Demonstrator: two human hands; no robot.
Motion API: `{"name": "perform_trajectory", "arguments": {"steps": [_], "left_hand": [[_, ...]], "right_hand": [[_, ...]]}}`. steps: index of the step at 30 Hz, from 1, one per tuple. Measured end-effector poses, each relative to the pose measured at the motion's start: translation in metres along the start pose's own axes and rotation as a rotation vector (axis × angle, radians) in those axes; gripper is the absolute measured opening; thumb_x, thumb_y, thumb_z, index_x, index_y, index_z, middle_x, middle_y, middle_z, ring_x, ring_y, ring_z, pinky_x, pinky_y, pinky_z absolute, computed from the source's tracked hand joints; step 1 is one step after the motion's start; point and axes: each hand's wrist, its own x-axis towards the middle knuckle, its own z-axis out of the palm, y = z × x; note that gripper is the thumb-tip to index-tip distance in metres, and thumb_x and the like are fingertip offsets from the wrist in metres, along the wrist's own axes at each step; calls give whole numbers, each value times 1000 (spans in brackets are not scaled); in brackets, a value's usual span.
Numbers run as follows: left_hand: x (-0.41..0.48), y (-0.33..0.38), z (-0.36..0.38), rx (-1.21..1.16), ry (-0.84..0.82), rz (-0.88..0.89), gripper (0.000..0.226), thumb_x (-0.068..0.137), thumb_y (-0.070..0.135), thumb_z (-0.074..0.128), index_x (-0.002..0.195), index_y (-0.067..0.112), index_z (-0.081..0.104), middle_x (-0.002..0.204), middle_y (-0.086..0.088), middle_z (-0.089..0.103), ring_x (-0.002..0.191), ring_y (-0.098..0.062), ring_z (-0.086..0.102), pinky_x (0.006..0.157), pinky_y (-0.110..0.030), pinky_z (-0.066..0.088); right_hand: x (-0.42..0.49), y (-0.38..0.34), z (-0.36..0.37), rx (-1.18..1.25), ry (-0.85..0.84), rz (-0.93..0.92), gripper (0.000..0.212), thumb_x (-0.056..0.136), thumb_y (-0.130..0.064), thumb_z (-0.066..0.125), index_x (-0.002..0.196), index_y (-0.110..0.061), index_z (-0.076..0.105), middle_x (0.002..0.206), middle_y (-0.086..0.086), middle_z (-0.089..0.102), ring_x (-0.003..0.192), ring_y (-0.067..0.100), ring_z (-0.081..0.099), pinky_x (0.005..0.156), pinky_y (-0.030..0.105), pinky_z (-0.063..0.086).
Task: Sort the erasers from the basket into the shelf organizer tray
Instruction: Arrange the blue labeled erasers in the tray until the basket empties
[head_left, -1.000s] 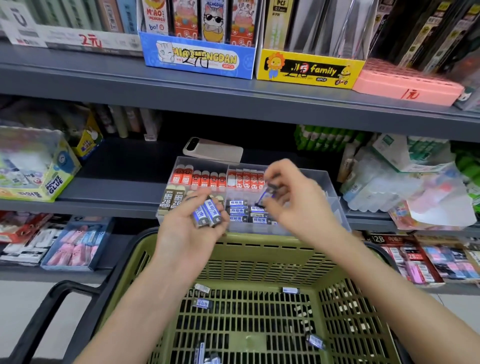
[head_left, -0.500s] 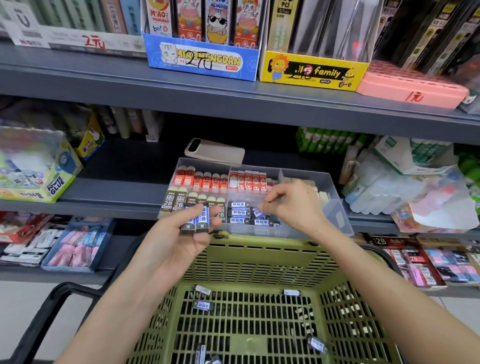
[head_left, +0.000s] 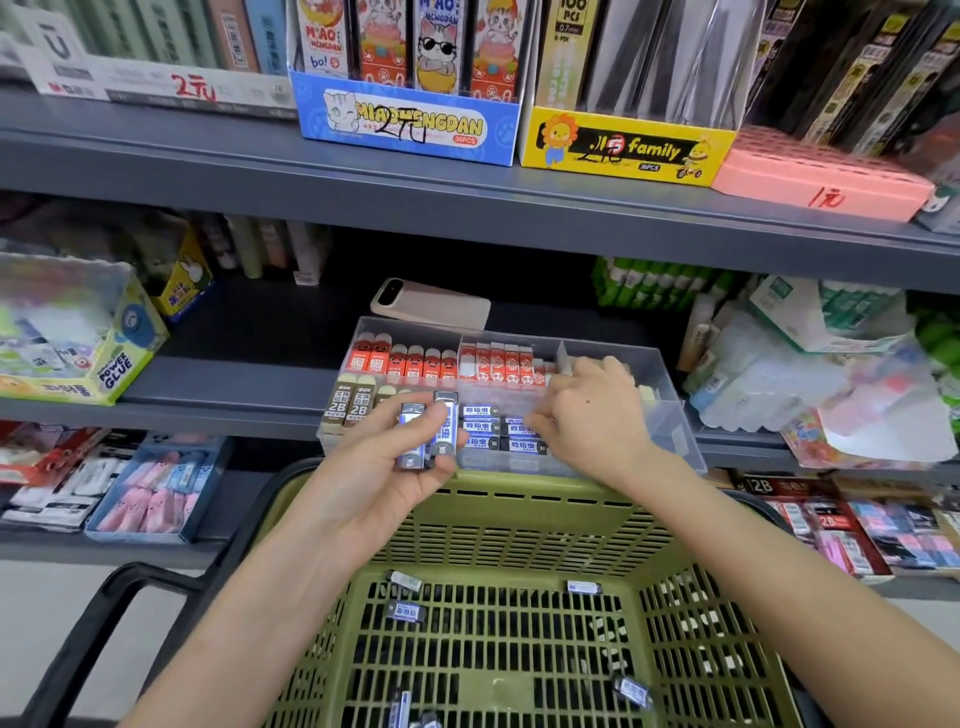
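While the left hand (head_left: 384, 467) grips two blue erasers (head_left: 410, 415), the right hand (head_left: 592, 415) curls its fingers inside the tray (head_left: 670, 431), grip unclear.

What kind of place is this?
Probably a stationery shop: grey shelves carry price-marked display boxes, a clear organizer tray holds rows of erasers, and a green shopping basket sits in front.

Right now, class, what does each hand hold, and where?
The left hand grips two blue erasers round their middles; the right hand, in the tray, cannot be told.
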Motion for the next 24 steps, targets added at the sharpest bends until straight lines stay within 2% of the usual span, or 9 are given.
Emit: {"name": "perform_trajectory", "arguments": {"steps": [3,6,8,11,14,16,18,22,24], "left_hand": [[1,-2,2,69,2,25,6,61,10,73,64,15,73,80,-15,72,67,-20,69,47,-21,48],[2,-4,4,71,8,49,10,60,10,74,67,10,66,83,-15,73,73,-23,69,48,-22,49],[3,-5,7,58,1,72,11,62,11,72,66,10,62,81,-12,72,71,-21,67,51,-22,52],[3,-9,14,114,15,119,13,62,16,72,60,16,60,75,-6,70,62,-15,64,50,-20,51],[3,-13,18,148,12,130,15,62,20,73,67,15,60,73,-3,71,57,-12,64,45,-19,48],[3,-12,18,125,-5,114,18,62,18,73,76,13,63,80,-7,73,64,-14,68,44,-19,46],[3,-10,17,84,8,94,20,66,17,71,83,10,63,79,-10,72,64,-16,67,42,-19,44],[4,-5,9,-21,14,48,10,80,7,61,90,4,60,73,-12,61,63,-18,57,43,-20,42],[3,-3,6,-41,-5,34,24,71,4,61,95,2,59,73,-14,62,64,-20,57,45,-22,45]], "right_hand": [[-5,-6,-15,169,138,44,43,98,-39,38,82,-16,71,82,1,66,84,24,49,71,31,21],[-14,-20,-39,917,37,122,41,90,-52,43,73,-27,70,73,-9,68,77,14,57,77,37,44],[-23,-36,-54,1110,6,110,27,77,-60,54,69,-36,65,68,-19,64,67,2,53,70,33,49],[-31,-48,-60,1086,96,129,15,74,-48,66,75,-35,59,71,-17,57,64,6,48,65,29,44],[-32,-47,-61,1142,157,162,9,80,-26,70,81,-29,62,79,-17,57,71,5,48,64,17,38],[-31,-41,-61,1324,126,214,12,85,-15,65,84,-26,61,82,-14,59,72,2,54,66,13,41],[-26,-27,-61,1475,108,305,16,90,-8,57,88,-23,59,81,-6,60,67,4,60,64,20,49],[-10,10,-49,1082,-25,375,15,86,-8,64,97,-18,68,66,-11,54,57,-1,51,62,17,41],[-1,16,-40,935,-85,417,18,79,-14,72,96,-16,68,64,-10,52,65,7,51,69,23,40]]}}
